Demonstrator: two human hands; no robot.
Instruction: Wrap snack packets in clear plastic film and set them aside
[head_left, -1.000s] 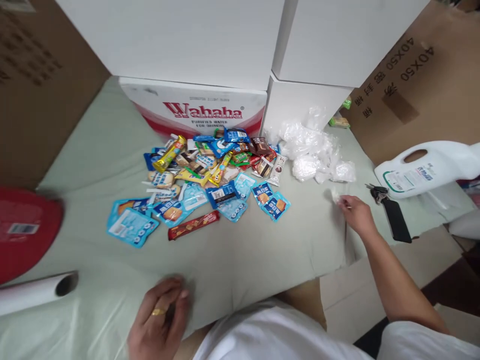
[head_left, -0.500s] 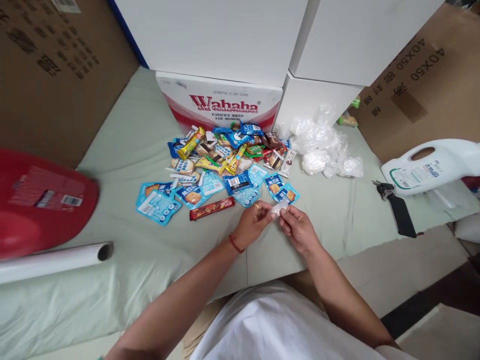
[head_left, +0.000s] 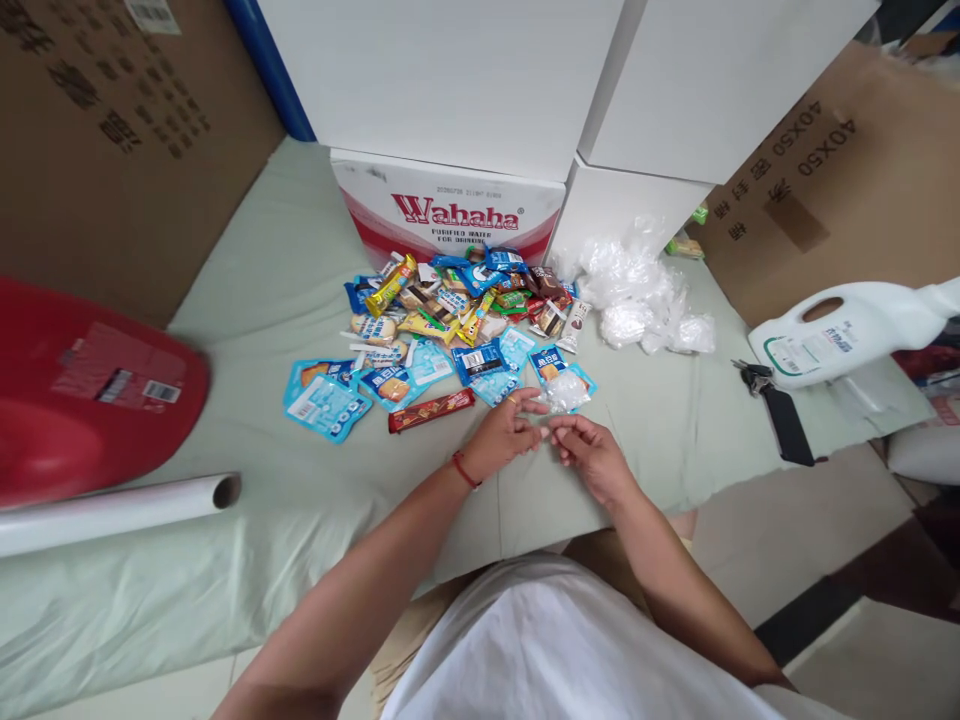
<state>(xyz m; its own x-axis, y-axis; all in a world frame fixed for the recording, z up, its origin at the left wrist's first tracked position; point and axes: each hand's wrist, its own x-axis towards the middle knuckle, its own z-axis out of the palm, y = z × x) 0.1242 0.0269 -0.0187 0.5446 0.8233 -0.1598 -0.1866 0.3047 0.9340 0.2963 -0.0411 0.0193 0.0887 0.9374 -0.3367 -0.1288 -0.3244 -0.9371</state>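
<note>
A crumpled clear plastic bag (head_left: 568, 391) lies partly over a blue biscuit packet (head_left: 548, 361), just beyond my fingertips. My left hand (head_left: 509, 432) is at the bag's near left side, fingers apart, its upper fingers beside or touching the plastic. Close to it, my right hand (head_left: 589, 450) has thumb and index finger pinched together; whatever may be between them is too small to make out. Left of my hands lies a red snack bar (head_left: 431, 411). Light-blue packets (head_left: 330, 405) and a dark-blue packet (head_left: 480, 362) lie beyond it.
A heap of wrapped snacks (head_left: 450, 305) rests against a Wahaha carton (head_left: 457, 205). Clear plastic bags (head_left: 637, 300) are piled right of it. A white jug (head_left: 840, 335) and keys with a black case (head_left: 784, 420) lie farther right. Left are a red container (head_left: 97, 390) and a white tube (head_left: 127, 510).
The plastic bag that was pinched between both hands now lies looser and wider beyond them. My hands have drawn slightly back, and the left fingers have spread. The view has shifted slightly.
</note>
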